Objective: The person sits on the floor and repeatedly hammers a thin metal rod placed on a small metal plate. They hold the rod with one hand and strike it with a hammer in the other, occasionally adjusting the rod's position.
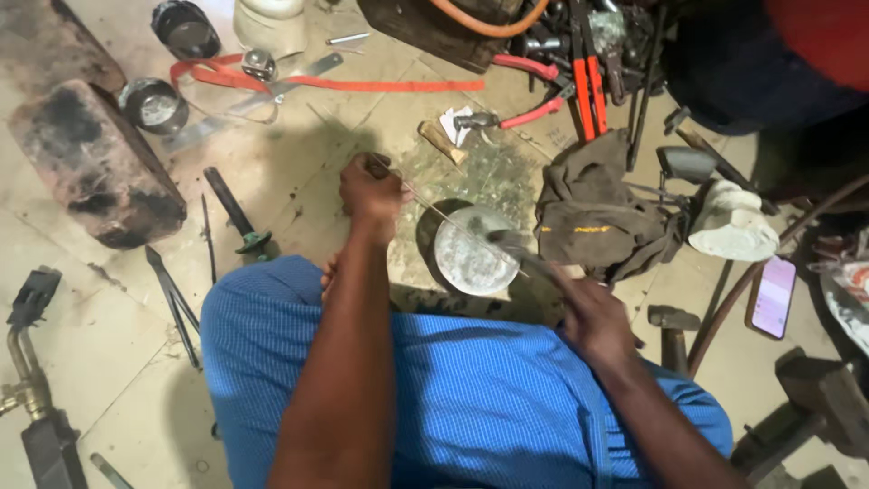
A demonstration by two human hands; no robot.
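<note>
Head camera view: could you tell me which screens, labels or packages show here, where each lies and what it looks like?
Phone: on the floor at far right, a slim upright rectangle, its screen lit pale pink.
Printed mark: a small yellow patch on the dark crumpled cloth, right of the round metal block.
No packages or signs show.
</note>
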